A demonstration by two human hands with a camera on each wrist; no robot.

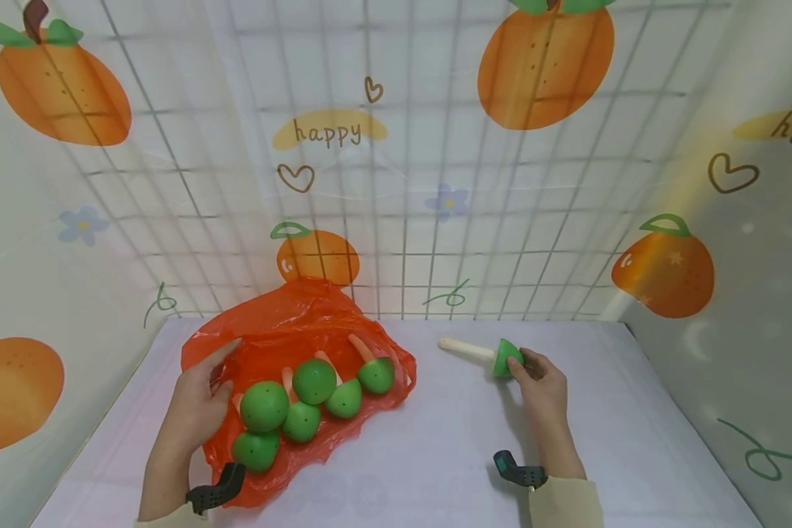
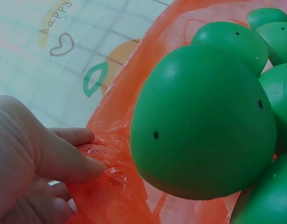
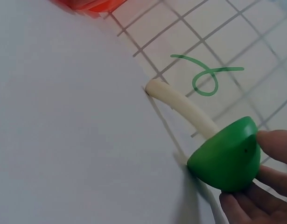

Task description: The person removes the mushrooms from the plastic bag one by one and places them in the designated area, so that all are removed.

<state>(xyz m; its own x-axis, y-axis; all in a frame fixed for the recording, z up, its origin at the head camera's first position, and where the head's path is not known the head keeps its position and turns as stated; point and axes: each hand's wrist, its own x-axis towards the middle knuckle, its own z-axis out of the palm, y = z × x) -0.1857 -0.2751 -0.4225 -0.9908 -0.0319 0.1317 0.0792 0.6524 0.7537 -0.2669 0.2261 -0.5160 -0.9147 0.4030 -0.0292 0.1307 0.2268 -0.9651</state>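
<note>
My right hand (image 1: pixel 543 381) pinches the green cap of a toy mushroom (image 3: pixel 232 156) between thumb and fingers. Its pale stem points left in the head view, away from the palm. On the left lies a red plastic bag (image 1: pixel 270 330), spread open, with several green-capped toy mushrooms (image 1: pixel 264 406) in its mouth, caps toward me and stems pointing inward. Black dots mark the caps. At the bag's left edge, my left hand (image 2: pixel 36 163) grips the thin plastic between thumb and fingers, beside the largest-looking cap (image 2: pixel 204 121) in the left wrist view.
A white tabletop (image 1: pixel 429 455) extends between the hands and to the right. Behind it hangs a pale grid-patterned curtain (image 1: pixel 409 242) with printed oranges, close to the back of the bag. Similar printed sheets enclose both sides.
</note>
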